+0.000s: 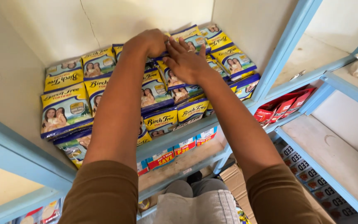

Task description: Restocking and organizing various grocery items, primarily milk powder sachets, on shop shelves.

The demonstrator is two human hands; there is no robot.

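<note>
Several blue-and-yellow foil pouches (65, 110) lie in overlapping rows on a light-blue shelf (179, 135). Both my arms, in brown sleeves, reach to the back of this shelf. My left hand (148, 41) is curled over the pouches at the rear of the middle row and seems to grip one there. My right hand (185, 62) lies flat, fingers spread, pressing on the pouches of the row beside it. What lies under the left palm is hidden.
White walls close the shelf at back and sides. To the right, red sachets (280, 108) lie on a neighbouring blue shelf (332, 153). Below are more packets (162, 157), a cardboard box (235, 182) and dark packets (311, 174). A blue upright (280, 49) divides the bays.
</note>
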